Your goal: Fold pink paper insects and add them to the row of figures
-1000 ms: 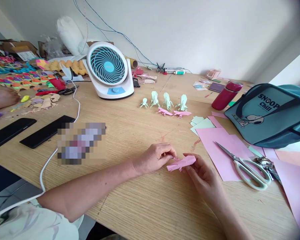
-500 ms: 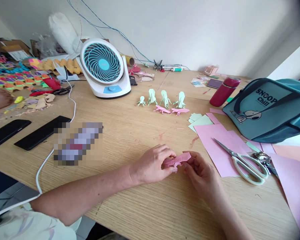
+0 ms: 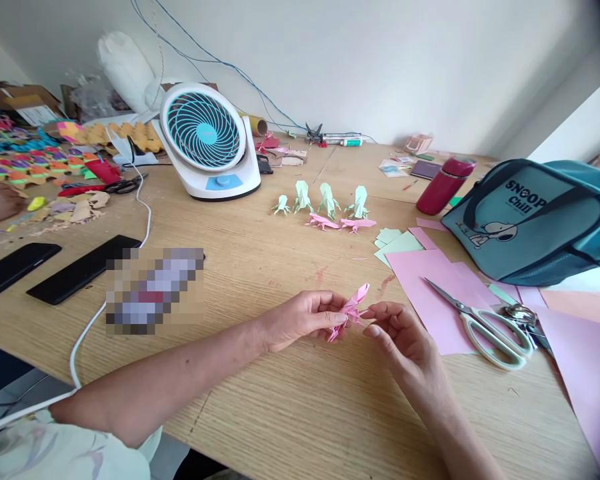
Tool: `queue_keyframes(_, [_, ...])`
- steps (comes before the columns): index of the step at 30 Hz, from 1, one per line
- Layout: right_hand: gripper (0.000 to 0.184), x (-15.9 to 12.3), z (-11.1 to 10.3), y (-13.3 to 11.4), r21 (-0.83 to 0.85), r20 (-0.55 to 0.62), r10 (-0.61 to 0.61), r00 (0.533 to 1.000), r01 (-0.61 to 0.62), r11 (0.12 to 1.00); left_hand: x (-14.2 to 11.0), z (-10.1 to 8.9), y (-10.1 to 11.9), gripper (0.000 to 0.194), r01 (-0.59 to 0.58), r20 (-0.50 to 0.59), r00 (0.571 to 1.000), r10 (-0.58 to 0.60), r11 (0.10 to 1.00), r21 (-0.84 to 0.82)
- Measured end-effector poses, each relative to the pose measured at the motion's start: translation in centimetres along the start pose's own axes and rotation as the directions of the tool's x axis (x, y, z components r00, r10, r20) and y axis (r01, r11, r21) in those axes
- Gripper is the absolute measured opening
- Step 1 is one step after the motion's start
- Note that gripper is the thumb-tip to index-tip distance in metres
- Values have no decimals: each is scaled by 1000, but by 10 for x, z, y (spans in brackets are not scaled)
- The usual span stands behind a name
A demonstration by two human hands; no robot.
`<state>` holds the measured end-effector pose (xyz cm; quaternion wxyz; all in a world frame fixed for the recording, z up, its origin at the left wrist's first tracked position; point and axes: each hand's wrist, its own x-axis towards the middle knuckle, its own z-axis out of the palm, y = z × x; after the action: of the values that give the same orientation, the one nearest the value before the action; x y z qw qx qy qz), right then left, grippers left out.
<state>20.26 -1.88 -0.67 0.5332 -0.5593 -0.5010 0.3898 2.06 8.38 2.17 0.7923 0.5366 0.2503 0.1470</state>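
A pink folded-paper figure (image 3: 351, 312), with thin legs, is pinched between the thumb and fingers of my left hand (image 3: 307, 321). It tilts, one end pointing up and right. My right hand (image 3: 403, 340) is just right of it, thumb and forefinger apart, fingertips close to a thin leg; whether they touch it I cannot tell. Farther back stand several pale green paper figures (image 3: 327, 200), with two more pink paper figures (image 3: 357, 225) before them.
White-handled scissors (image 3: 497, 337) lie on pink paper sheets (image 3: 430, 300) at right. Behind are a teal bag (image 3: 545, 220) and a red bottle (image 3: 445, 187). A fan (image 3: 210, 140), a white cable (image 3: 87, 327) and a blurred-out object (image 3: 153, 290) are leftward. Another person's hand (image 3: 0, 205) shows far left.
The pink paper figure has turned from lying nearly level to tilting upward, its legs now toward the right. My right thumb and forefinger have come away from its end.
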Motion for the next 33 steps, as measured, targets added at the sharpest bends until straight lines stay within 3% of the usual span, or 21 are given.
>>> queue_keyframes(3, [18, 0, 7, 1, 16, 69, 2, 998, -3, 1000, -1, 1, 0, 25, 22, 39, 999, -21, 999, -27])
queue_keyframes(9, [13, 0, 10, 5, -68, 29, -42, 999, 44, 997, -1, 4, -1, 33, 13, 24, 1000, -13, 1000, -4])
queue_keyframes(13, [15, 0, 7, 9, -112, 18, -24, 1000, 26, 993, 1, 4, -6, 31, -91, 27, 996, 90, 993, 79])
queue_keyframes(16, [16, 1, 7, 10, -58, 16, -20, 1000, 21, 998, 1, 4, -9, 30, -187, 0, 981, 193, 948, 257])
queue_keyframes(19, [16, 2, 6, 7, 55, 24, -23, 999, 22, 998, -2, 4, -10, 25, -327, -29, 912, 408, 771, 546])
queue_keyframes(23, [17, 2, 4, 1, 192, 46, 69, 997, -76, 978, -6, 2, -10, 23, -494, 157, 757, 634, 399, 773])
queue_keyframes(26, [17, 1, 2, -1, 279, 87, 152, 985, -170, 945, -7, 0, -10, 23, -516, 282, 675, 682, 163, 841])
queue_keyframes(29, [19, 2, 2, -1, 335, 109, 192, 975, -218, 917, -6, -1, -10, 22, -478, 371, 623, 688, -40, 878])
queue_keyframes(33, [24, 4, 2, -1, 356, 105, 231, 967, -254, 899, -6, -2, -11, 24, -420, 429, 597, 678, -191, 887])
